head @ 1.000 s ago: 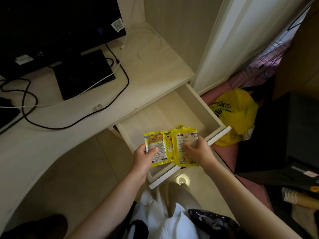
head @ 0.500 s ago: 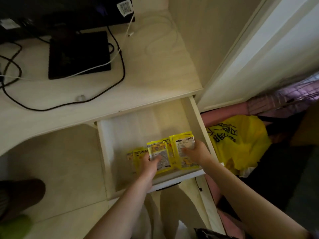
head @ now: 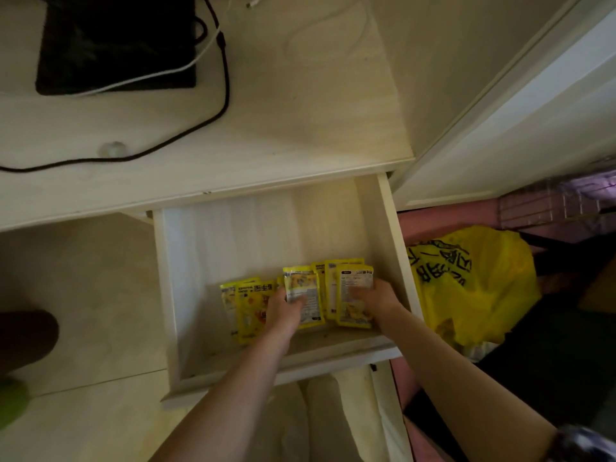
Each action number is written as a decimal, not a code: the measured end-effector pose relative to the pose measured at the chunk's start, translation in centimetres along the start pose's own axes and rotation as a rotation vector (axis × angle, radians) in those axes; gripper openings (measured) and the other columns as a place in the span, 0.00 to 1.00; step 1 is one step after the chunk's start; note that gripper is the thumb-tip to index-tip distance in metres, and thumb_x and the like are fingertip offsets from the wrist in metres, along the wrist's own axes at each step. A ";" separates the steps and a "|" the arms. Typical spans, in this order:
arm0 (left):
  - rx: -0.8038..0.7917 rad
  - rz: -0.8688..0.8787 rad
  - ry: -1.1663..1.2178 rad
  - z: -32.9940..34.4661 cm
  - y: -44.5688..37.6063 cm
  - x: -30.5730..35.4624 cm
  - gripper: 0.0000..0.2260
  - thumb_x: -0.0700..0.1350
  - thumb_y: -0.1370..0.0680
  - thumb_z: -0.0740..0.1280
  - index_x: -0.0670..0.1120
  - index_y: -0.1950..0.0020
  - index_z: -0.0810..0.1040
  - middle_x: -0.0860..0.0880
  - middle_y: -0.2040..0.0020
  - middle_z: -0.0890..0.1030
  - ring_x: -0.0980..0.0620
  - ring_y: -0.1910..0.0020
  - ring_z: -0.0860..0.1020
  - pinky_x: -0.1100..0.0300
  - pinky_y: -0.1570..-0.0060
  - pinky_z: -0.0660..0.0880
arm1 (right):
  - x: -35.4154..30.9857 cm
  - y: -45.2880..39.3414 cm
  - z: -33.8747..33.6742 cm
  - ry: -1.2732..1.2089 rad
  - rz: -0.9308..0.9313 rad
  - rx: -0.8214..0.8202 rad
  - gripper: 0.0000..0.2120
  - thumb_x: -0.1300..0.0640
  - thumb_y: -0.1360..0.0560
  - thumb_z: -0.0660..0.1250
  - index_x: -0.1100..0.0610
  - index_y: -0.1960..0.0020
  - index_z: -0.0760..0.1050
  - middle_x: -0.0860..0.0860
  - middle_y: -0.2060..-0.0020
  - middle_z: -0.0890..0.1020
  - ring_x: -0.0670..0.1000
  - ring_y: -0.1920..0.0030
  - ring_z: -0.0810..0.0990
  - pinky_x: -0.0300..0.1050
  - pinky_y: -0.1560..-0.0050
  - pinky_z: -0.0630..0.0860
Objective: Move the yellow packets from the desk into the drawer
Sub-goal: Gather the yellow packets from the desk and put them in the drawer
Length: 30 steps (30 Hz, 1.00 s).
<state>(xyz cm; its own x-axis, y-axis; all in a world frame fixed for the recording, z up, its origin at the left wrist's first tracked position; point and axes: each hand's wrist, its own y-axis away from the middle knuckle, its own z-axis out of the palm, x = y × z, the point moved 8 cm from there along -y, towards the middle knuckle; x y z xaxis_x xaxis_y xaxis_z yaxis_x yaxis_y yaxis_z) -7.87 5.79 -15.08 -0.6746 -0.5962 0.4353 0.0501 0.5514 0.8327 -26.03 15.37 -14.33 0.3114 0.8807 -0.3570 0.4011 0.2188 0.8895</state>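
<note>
The pale wooden drawer (head: 398, 248) is pulled out from under the desk (head: 300, 105). Several yellow packets lie fanned across its front part. My left hand (head: 283, 311) holds a packet (head: 305, 295) near the middle of the fan, thumb on its face. My right hand (head: 375, 300) grips the rightmost packets (head: 351, 285) by their lower right edge. More yellow packets (head: 248, 308) lie flat on the drawer floor at the left, apart from my right hand.
A black monitor base (head: 110, 45) with black and white cables stands on the desk at the back left. A yellow plastic bag (head: 476, 285) sits on the floor right of the drawer. A white door panel (head: 520, 105) stands at the right.
Both hands have gone from above the drawer's front edge down into the drawer with the packets. The packets now sit low on the drawer floor, with some spread out to the left.
</note>
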 end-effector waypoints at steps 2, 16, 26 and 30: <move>-0.011 0.004 -0.010 0.2 -0.3 -0.2 0.19 0.46 0.21 0.64 0.45 0.30 0.70 0.44 0.32 0.73 0.43 0.36 0.73 0.56 0.42 0.68 | -0.1 -0.2 0.0 0.021 -0.017 0.000 0.13 0.62 0.21 0.61 0.59 0.38 0.75 0.54 0.45 0.80 0.56 0.46 0.78 0.46 0.50 0.75; 0.007 0.150 -0.220 -3.3 3.7 0.2 0.12 0.38 0.23 0.66 0.42 0.40 0.76 0.50 0.43 0.79 0.46 0.42 0.77 0.58 0.48 0.73 | -2.0 5.1 -2.2 0.469 -0.128 0.094 0.13 0.59 0.22 0.59 0.64 0.41 0.72 0.58 0.51 0.79 0.57 0.52 0.77 0.45 0.56 0.72; 0.273 0.264 -0.169 -11.0 11.7 -2.3 0.09 0.41 0.22 0.65 0.45 0.43 0.78 0.47 0.46 0.82 0.47 0.47 0.80 0.55 0.47 0.75 | -3.9 13.4 2.1 0.837 -0.533 -0.007 0.16 0.59 0.21 0.57 0.60 0.33 0.66 0.58 0.42 0.77 0.59 0.45 0.78 0.44 0.53 0.73; 0.388 0.299 -0.146 -14.0 15.5 -4.8 0.07 0.43 0.23 0.65 0.46 0.47 0.79 0.48 0.51 0.84 0.47 0.51 0.81 0.53 0.51 0.77 | -4.1 16.7 6.4 1.018 -0.685 -0.059 0.14 0.58 0.21 0.56 0.59 0.36 0.67 0.58 0.44 0.77 0.58 0.46 0.77 0.50 0.48 0.75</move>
<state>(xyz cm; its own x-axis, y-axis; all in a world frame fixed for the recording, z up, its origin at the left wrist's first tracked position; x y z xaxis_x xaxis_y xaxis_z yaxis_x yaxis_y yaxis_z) 6.43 9.02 0.52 -0.7699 -0.3063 0.5598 -0.0017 0.8782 0.4782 -15.15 12.74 0.15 -0.7734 0.4965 -0.3942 0.1690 0.7608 0.6266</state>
